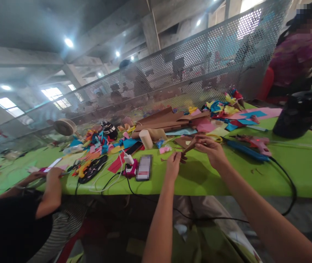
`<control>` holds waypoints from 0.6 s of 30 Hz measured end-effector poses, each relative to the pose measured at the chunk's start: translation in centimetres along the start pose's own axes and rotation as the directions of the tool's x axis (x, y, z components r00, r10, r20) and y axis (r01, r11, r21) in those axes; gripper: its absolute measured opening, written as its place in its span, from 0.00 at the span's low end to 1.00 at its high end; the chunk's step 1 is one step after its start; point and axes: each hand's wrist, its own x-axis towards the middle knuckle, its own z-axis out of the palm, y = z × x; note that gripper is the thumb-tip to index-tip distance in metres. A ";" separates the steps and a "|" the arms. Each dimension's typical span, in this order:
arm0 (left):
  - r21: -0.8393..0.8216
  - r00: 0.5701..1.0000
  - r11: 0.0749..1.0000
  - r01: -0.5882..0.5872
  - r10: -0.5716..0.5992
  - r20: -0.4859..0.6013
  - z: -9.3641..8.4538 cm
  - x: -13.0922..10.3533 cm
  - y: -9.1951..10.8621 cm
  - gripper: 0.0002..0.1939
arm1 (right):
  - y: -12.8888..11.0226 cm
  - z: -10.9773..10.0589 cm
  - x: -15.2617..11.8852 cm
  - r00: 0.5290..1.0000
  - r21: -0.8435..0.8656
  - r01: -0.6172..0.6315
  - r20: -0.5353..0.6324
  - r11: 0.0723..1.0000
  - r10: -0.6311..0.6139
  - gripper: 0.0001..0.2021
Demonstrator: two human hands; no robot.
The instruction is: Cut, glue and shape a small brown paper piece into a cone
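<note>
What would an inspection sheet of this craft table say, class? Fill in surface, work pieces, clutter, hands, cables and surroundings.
Surface: green table, crowded at the back.
Work pieces: brown paper piece, pinched at both ends.
Clutter: coloured paper scraps, brown card sheets, paper cup, glue gun.
Hands: left hand and right hand, each with a grip on the piece.
Cables: black cable over the table edge.
Surroundings: perforated metal screen; other people nearby.

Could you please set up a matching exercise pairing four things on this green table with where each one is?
Things:
1. brown paper strip
2. glue gun
3. paper roll
4. black jug

Places:
A. far right of the table
B. held between the left hand and right hand
C. just right of the right hand
D. left of the hands, standing upright

Pairs: 1-B, 2-C, 3-D, 4-A
</note>
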 end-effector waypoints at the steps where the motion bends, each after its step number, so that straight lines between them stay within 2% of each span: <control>1: -0.005 1.000 1.000 0.005 -0.005 0.006 0.0 0.0 0.0 0.22 | 0.0 0.0 0.0 1.000 -0.001 0.000 0.006 1.000 0.000 0.14; 10: 0.008 1.000 1.000 0.008 -0.008 0.014 0.1 0.1 -0.2 0.13 | -0.1 0.1 -0.1 0.999 -0.007 -0.002 0.033 1.000 0.002 0.11; 18: 0.163 0.997 0.984 -0.064 0.069 -0.025 0.2 -0.4 0.2 0.12 | -0.1 -0.1 -0.1 1.000 -0.018 -0.004 0.027 1.000 0.004 0.10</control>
